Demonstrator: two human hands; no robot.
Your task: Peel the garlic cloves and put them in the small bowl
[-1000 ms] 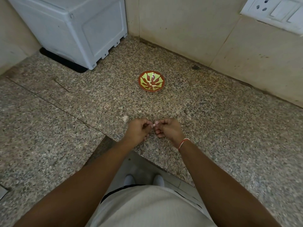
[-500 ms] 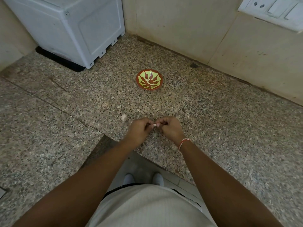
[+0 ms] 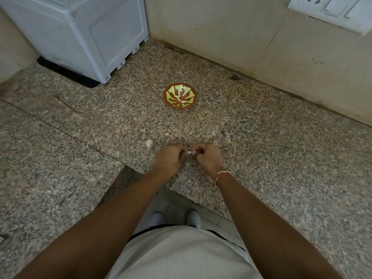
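My left hand and my right hand meet above the granite counter near its front edge, and both pinch one small pale garlic clove between their fingertips. The small bowl, red-brown with a yellow-green pattern, stands on the counter well beyond the hands and holds pale peeled cloves. Another piece of garlic lies on the counter just left of my left hand.
A white appliance stands at the back left corner on a black mat. Tiled wall runs along the back, with a switch plate at the top right. The counter's front edge cuts in at my body.
The hands stay together on the clove with only small finger movements. The view has shifted slightly, so the bowl sits a little lower left in frame.
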